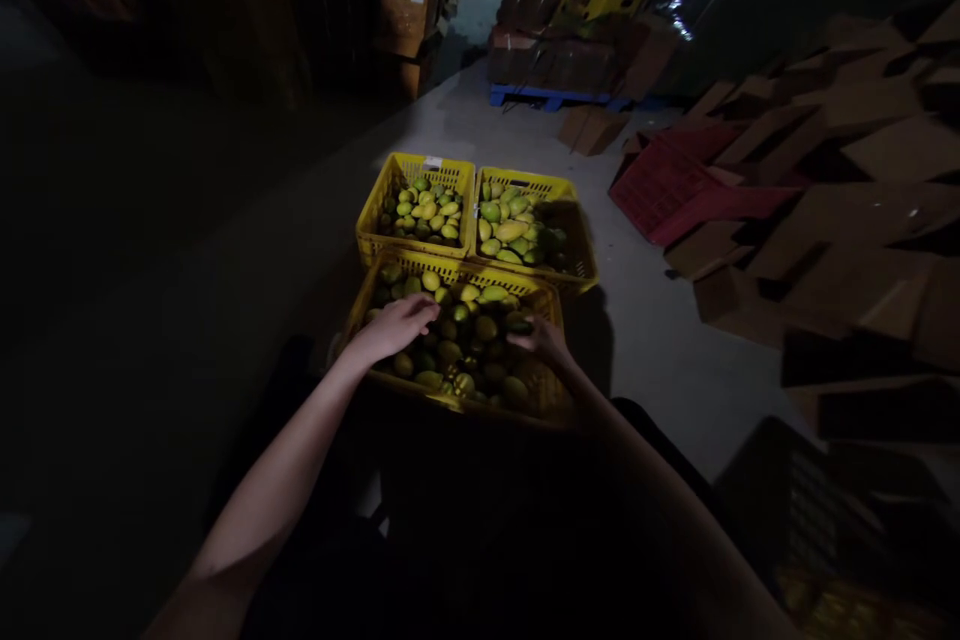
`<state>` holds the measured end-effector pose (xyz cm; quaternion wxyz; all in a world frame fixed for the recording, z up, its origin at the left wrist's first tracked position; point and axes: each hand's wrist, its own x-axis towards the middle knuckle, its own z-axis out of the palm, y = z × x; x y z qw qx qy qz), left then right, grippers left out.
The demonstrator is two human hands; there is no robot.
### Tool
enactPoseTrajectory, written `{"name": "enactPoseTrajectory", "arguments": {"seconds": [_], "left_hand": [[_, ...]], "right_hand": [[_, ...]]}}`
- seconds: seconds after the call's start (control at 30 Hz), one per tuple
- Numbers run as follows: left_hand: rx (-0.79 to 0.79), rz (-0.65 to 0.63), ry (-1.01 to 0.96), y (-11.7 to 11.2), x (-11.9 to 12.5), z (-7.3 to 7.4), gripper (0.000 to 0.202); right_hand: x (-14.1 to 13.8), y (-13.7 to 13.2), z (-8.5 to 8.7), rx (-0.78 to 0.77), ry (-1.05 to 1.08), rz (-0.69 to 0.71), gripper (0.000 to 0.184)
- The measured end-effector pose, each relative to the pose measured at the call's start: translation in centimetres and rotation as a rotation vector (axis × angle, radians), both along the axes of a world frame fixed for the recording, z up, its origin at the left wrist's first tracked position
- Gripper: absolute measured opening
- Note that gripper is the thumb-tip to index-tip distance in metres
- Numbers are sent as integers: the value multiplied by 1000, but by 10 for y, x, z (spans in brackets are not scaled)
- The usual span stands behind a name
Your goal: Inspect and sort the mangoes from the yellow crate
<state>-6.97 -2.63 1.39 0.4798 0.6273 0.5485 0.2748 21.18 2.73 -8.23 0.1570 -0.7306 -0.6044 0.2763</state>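
Note:
Green and yellow mangoes (486, 328) fill much of the near yellow crate (559, 305) in front of me. Over its left side is my left hand (401, 325), palm down, its fingers stretched toward the fruit and nothing seen in them. At the crate's right side, my right hand (543, 340) has its fingers around a dark green mango (519, 323). Shadow hides part of that grip. Behind stand two more yellow crates: the left crate (364, 225) holds small yellowish mangoes (429, 210), and the right crate (589, 255) has larger greenish ones (512, 230).
Cardboard boxes (862, 220) lie heaped on the right, with a red crate (667, 185) at their edge. Farther back, a blue pallet (551, 98) carries stacked goods. Another stack of cartons (401, 15) stands to its left. Grey floor (300, 190) surrounds the crates.

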Motion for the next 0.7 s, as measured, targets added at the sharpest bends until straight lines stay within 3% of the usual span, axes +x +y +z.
{"name": "enactPoseTrajectory", "arguments": {"seconds": [0.1,0.17,0.2,0.27,0.43,0.57,0.7], "left_hand": [[24,-84,137,-7,17,3,29],[43,-142,250,-11,29,-2,29],[53,-169,306,-13,34,-8,29],[70,-223,414,-17,43,-27,29],[74,-323,527,-16,58,-94,12],[73,-366,486,7,82,-138,13],[57,-379,423,32,115,-166,12]], "right_hand": [[-12,-8,40,85,238,-32,35],[-17,-21,64,200,769,-65,30],[-18,-28,73,232,917,-44,26],[-20,-44,86,262,1055,-36,24],[-21,-69,107,178,1317,-155,20],[-19,-71,127,36,1488,-269,18],[-12,-73,136,61,1539,-316,19]]}}
